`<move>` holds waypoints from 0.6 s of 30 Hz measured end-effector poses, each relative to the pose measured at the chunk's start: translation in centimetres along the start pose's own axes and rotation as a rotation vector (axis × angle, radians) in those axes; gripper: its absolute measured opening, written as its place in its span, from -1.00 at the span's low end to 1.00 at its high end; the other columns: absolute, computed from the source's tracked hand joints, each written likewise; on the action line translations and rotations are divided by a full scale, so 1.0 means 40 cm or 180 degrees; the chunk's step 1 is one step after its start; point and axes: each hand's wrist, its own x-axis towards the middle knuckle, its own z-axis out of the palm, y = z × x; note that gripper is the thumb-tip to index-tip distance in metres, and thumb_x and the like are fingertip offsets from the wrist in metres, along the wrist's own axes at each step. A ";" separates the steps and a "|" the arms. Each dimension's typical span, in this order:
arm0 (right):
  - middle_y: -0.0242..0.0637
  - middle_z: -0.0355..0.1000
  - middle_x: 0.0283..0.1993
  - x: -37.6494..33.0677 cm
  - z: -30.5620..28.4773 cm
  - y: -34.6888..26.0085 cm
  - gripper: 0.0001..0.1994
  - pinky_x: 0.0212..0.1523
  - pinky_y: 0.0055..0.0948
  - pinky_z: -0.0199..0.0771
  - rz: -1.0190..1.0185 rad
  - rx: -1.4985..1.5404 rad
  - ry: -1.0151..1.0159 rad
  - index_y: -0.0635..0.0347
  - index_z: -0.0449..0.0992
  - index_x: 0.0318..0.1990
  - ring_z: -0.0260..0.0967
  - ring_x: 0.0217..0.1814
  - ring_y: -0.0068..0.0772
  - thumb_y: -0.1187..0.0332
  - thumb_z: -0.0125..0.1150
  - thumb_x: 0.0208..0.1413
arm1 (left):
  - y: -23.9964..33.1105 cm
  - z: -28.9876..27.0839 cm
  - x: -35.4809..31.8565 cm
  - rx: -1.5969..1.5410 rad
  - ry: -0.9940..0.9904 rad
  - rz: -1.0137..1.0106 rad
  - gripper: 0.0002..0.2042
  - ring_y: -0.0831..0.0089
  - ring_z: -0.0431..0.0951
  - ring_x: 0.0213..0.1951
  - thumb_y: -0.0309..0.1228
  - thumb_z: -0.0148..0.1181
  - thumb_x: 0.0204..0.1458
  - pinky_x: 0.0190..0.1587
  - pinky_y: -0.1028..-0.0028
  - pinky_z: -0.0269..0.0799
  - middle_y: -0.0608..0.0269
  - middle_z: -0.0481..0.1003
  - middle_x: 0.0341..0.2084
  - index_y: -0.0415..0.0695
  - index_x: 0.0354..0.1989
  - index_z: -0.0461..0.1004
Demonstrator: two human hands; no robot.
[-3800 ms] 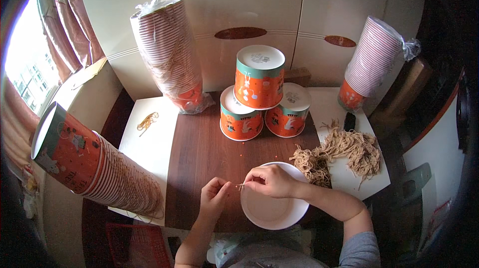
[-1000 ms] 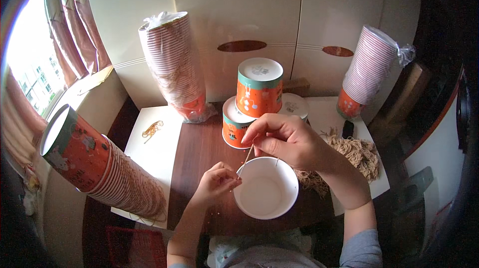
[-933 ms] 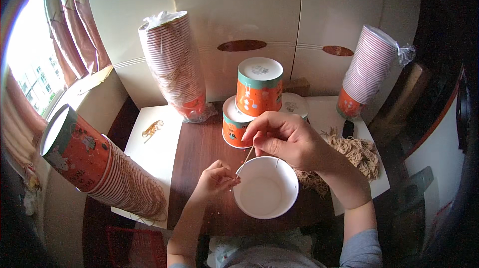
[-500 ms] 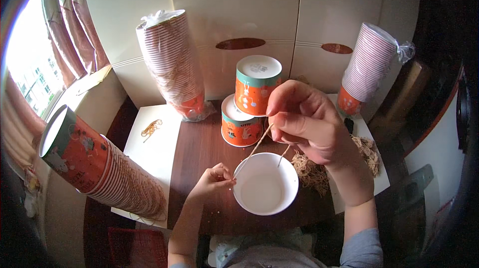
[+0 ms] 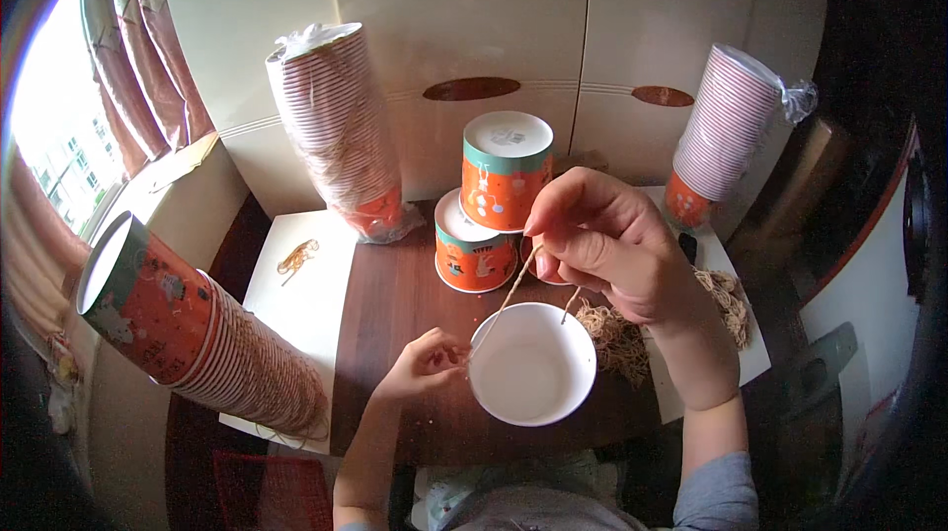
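Observation:
A white-lined paper bucket (image 5: 531, 373) stands mouth up in front of me, with a thin tan twine (image 5: 510, 296) running from both sides of its rim. Above and behind it, my right hand (image 5: 622, 249) is closed, pinching the raised middle of the twine between thumb and finger. Its strands slope down to the left and right rim. At the left rim my left hand (image 5: 427, 365) has its fingers curled and pinched about the twine's lower end; the fingertips partly hide that end.
Two orange-and-green buckets (image 5: 508, 175) are piled upside down behind, with another partly hidden. Tall bucket stacks rise at the left (image 5: 217, 333), back left (image 5: 331, 116) and back right (image 5: 726, 126). Twine bundles (image 5: 614, 343) lie right of the bucket; a small tangle (image 5: 298, 256) lies left.
The bucket has shifted slightly right. Its right twine strand now shows more plainly at the rim. My left hand has moved slightly right with it; my right hand keeps its pinch.

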 end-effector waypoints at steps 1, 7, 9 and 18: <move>-0.36 0.32 -0.41 0.001 -0.003 0.002 -0.88 -0.33 -0.67 0.35 -0.0042 0.0012 -0.0069 0.25 0.35 -0.24 0.28 -0.37 -0.67 0.48 -0.07 0.08 | 0.003 -0.002 0.002 0.0001 0.0004 -0.0003 -0.81 0.57 0.34 -0.44 -0.52 0.21 -0.20 -0.39 0.62 0.24 0.31 0.34 -0.47 -0.20 -0.34 0.46; -0.36 0.32 -0.41 0.005 -0.005 -0.009 -0.89 -0.36 -0.68 0.36 0.0138 0.0284 0.0028 0.24 0.34 -0.25 0.29 -0.39 -0.67 0.49 -0.04 0.05 | -0.022 -0.008 0.015 0.1335 -0.0170 0.0436 -0.88 0.56 0.26 -0.55 -0.47 0.22 -0.18 -0.54 0.58 0.18 0.33 0.26 -0.61 -0.19 -0.43 0.46; -0.36 0.32 -0.40 0.009 -0.010 -0.004 -0.90 -0.35 -0.68 0.37 -0.0006 0.0539 0.0020 0.24 0.34 -0.26 0.29 -0.38 -0.67 0.50 -0.03 0.05 | -0.034 -0.007 0.014 0.1272 -0.0061 0.0380 -0.91 0.58 0.25 -0.58 -0.48 0.20 -0.16 -0.56 0.59 0.17 0.34 0.25 -0.61 -0.19 -0.48 0.45; -0.29 0.36 -0.46 -0.019 -0.055 -0.004 -0.85 -0.70 -0.80 0.01 0.0102 0.0563 0.0403 0.27 0.35 -0.25 0.05 -0.70 -0.76 0.49 -0.03 -0.01 | -0.016 0.019 0.001 0.1058 0.0246 0.0247 -0.82 0.54 0.32 -0.55 -0.49 0.22 -0.19 -0.54 0.58 0.23 0.31 0.32 -0.54 -0.17 -0.37 0.43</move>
